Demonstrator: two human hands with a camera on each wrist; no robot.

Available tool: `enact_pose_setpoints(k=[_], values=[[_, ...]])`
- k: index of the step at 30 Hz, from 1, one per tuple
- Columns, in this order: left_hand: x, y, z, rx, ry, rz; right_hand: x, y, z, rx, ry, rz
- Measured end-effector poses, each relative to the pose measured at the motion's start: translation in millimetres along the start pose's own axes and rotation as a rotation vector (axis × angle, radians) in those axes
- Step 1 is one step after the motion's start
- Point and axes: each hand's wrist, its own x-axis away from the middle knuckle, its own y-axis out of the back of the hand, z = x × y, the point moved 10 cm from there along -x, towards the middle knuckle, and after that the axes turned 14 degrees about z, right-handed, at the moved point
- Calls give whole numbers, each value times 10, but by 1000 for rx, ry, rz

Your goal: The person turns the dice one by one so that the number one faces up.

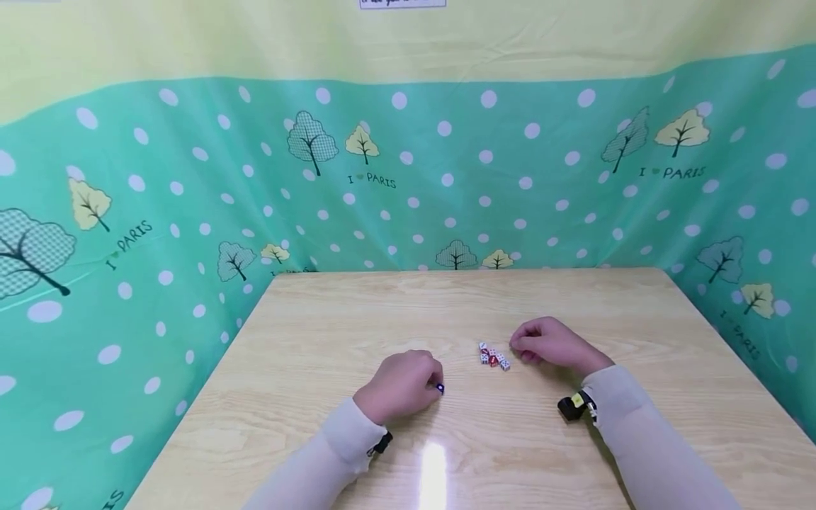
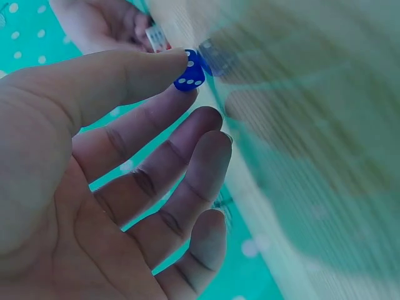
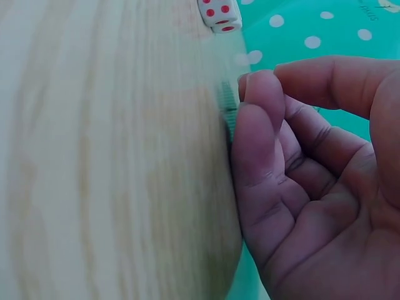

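My left hand [image 1: 403,382] pinches a blue die [image 2: 190,72] with white pips between thumb and index finger, low over the table, its other fingers loosely bent. To its right lies a small cluster of white dice [image 1: 505,365] and red dice [image 1: 494,361], packed close together. Just right of that cluster, my right hand [image 1: 550,343] rests on its side on the table, fingers loosely curled and thumb tip near the fingertips, with nothing seen between them. A white die [image 3: 219,11] with red pips appears beyond these fingertips in the right wrist view.
The light wooden table [image 1: 306,333] carries a bright glare streak near its front edge. A green and yellow curtain [image 1: 446,170] with dots and trees hangs behind and along both sides. Each sleeved wrist wears a small black camera [image 1: 571,407].
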Motion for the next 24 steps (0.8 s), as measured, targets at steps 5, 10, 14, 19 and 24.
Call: enact_pose_setpoints(k=[5,10,14,19,24], values=[[88,69,283,49,60,-13,4,-10,-23,-6,-2,3],[170,103,615,87,135,-31,-10,28,-56,-10,-15,-15],[245,104,876,143,186,-32,-28,29,-79,-28,-28,-15],[273,89,1180,265,223,-31,-26,27,-106,-56,-47,-20],[272,55,1435,407,232,-28,-29,37,-121,-86,-48,-20]])
